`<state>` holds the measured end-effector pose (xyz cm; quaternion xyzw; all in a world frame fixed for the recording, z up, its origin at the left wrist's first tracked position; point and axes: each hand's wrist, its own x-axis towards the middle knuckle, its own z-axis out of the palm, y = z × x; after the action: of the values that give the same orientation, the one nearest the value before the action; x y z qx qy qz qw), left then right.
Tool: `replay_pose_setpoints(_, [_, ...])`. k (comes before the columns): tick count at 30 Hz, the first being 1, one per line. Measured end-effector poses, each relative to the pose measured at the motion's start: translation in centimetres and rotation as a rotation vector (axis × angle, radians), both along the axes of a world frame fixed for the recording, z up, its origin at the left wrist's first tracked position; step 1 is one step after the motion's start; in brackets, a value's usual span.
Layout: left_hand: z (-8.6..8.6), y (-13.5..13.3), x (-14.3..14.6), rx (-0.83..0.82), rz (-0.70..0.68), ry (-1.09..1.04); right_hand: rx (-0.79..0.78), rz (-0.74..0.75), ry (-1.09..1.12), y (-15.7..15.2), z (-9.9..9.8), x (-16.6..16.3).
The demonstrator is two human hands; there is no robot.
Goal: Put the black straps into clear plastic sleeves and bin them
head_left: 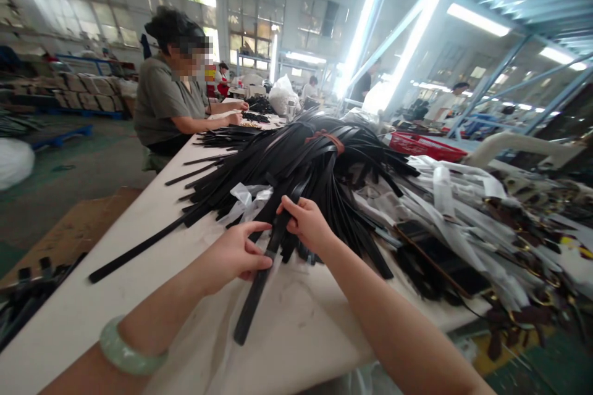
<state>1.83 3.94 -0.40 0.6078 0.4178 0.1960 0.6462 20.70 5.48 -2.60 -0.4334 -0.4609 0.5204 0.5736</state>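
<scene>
Your left hand (236, 254) and right hand (303, 222) both pinch one long flat black leather strap (259, 284) on the white worktop (115, 284), beside a heap of black straps (301, 160).

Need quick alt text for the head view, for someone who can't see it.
Both hands, left hand and right hand, grip one black strap at the edge of a large strap pile on a white table; a seated co-worker works farther along.

Both hands grip one black strap (259, 281): left hand (234, 254) pinches middle, right hand (306, 222) holds upper part. Big strap pile (306, 160) behind on white desk (139, 296). Seated co-worker (169, 89) at far end.
</scene>
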Motion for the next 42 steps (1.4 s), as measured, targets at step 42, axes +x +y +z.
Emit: replay_pose_setpoints(42, [-0.5, 0.6, 0.0, -0.094, 0.116, -0.114, -0.114, 0.032, 0.001, -2.2, -1.0, -3.2])
